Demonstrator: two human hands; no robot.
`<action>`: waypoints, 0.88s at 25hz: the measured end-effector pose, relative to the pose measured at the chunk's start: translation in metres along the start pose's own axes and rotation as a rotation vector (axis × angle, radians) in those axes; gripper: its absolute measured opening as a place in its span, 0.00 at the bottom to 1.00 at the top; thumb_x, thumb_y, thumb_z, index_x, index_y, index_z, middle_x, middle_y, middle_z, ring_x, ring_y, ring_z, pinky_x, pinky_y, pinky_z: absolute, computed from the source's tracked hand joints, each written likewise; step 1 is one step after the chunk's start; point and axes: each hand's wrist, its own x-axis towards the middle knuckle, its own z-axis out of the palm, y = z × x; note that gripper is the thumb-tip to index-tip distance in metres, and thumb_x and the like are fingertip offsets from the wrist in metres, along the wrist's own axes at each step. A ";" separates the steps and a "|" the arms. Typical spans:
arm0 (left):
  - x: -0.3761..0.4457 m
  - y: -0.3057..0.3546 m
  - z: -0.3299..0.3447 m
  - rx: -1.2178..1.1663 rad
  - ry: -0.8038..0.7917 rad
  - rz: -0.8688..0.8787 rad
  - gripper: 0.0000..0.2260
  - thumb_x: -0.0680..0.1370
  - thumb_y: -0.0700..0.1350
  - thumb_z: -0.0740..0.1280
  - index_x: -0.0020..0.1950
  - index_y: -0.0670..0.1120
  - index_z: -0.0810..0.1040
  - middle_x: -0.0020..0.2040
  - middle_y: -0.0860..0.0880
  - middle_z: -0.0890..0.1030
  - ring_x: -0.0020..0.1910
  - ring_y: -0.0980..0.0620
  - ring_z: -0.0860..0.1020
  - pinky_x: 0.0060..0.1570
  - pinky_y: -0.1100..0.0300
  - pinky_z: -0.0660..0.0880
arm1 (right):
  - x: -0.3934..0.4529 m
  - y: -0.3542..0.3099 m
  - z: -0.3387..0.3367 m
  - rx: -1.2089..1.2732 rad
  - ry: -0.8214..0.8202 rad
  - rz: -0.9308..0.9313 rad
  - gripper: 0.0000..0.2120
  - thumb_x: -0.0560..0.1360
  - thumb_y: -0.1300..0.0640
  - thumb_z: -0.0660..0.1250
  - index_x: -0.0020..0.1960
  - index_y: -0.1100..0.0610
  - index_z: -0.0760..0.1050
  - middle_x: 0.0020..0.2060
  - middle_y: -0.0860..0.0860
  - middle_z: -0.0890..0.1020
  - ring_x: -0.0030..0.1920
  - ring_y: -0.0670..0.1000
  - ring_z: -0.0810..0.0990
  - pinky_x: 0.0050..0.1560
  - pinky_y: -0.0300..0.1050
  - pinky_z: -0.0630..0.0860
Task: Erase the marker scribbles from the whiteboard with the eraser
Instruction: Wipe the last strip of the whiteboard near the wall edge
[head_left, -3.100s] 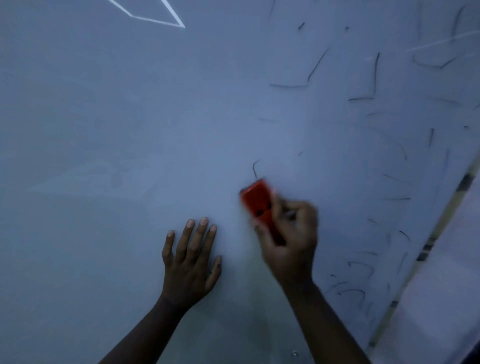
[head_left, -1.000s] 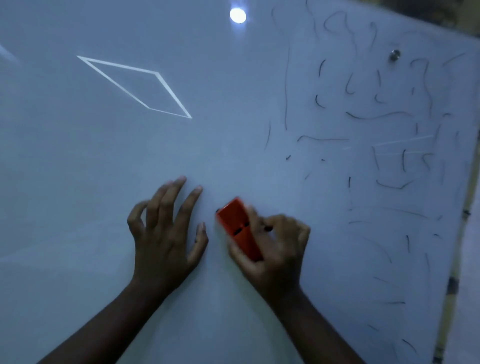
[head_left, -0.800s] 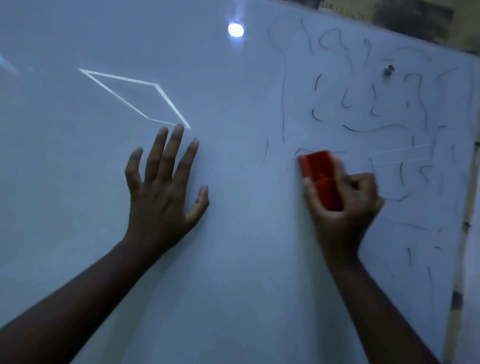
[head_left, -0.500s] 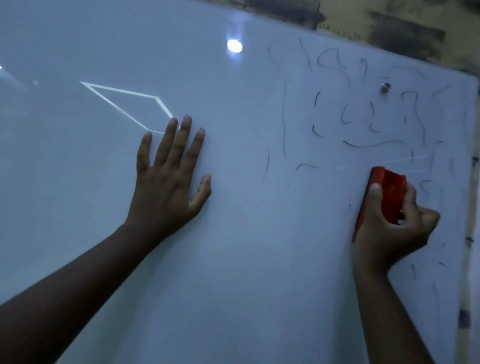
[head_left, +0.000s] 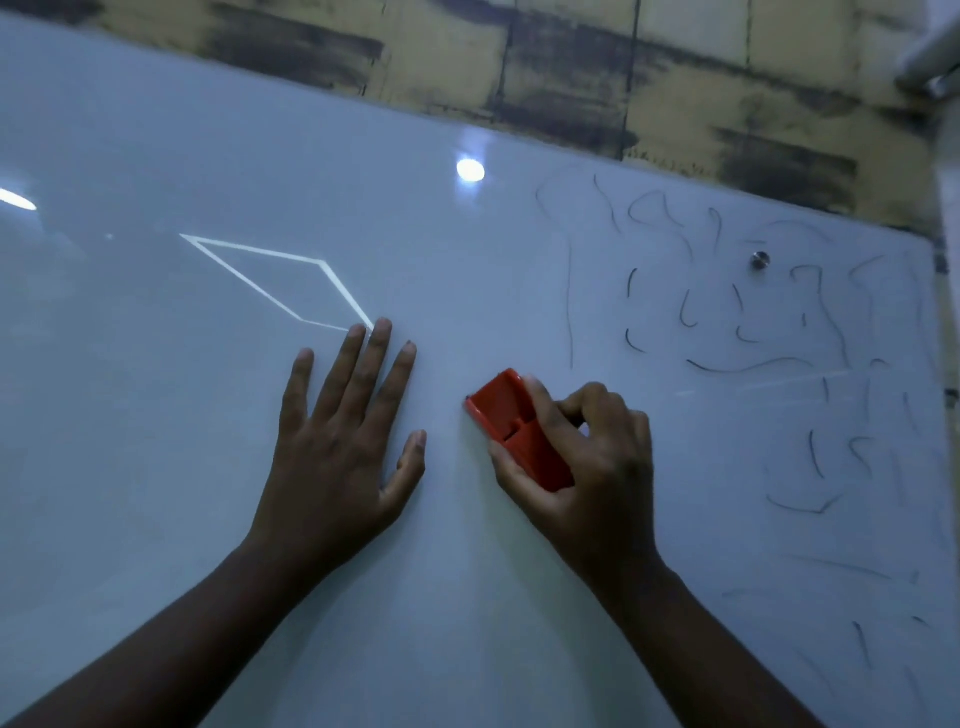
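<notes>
A large whiteboard (head_left: 156, 467) fills the view. Black marker scribbles (head_left: 748, 364) cover its right part, from the top right corner down to the lower right. My right hand (head_left: 587, 467) grips a red eraser (head_left: 514, 426) and holds it against the board near the middle, left of the scribbles. My left hand (head_left: 337, 441) lies flat on the board with its fingers spread, just left of the eraser and apart from it.
Above the board's top edge runs a yellow and black patterned wall (head_left: 571, 78). A small metal stud (head_left: 759, 260) sits near the board's top right corner. Light reflections (head_left: 470, 170) and a bright diamond outline (head_left: 280, 280) show on the left half.
My right hand has swept the eraser from the scribbled right side back left to the middle of the board. My left hand stays flat on the board. The view has tilted upward.
</notes>
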 end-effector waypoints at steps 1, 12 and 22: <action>0.000 0.001 0.001 0.001 0.009 0.004 0.33 0.84 0.57 0.54 0.87 0.45 0.54 0.87 0.43 0.52 0.86 0.44 0.51 0.81 0.33 0.52 | 0.005 0.008 -0.002 -0.021 0.019 0.011 0.28 0.75 0.42 0.71 0.70 0.58 0.79 0.44 0.53 0.74 0.43 0.53 0.73 0.44 0.53 0.73; 0.013 -0.004 -0.009 0.022 0.085 0.022 0.30 0.80 0.57 0.60 0.79 0.43 0.72 0.79 0.41 0.70 0.79 0.39 0.69 0.73 0.38 0.62 | 0.043 0.064 -0.008 -0.049 0.457 0.769 0.29 0.73 0.40 0.71 0.68 0.56 0.81 0.45 0.51 0.71 0.47 0.57 0.75 0.50 0.55 0.79; 0.131 -0.048 0.005 0.027 0.078 -0.040 0.31 0.83 0.59 0.53 0.83 0.45 0.64 0.84 0.42 0.63 0.84 0.43 0.60 0.76 0.42 0.58 | 0.062 -0.021 0.035 -0.137 0.084 0.065 0.30 0.77 0.37 0.66 0.69 0.56 0.78 0.47 0.53 0.77 0.46 0.52 0.75 0.48 0.48 0.71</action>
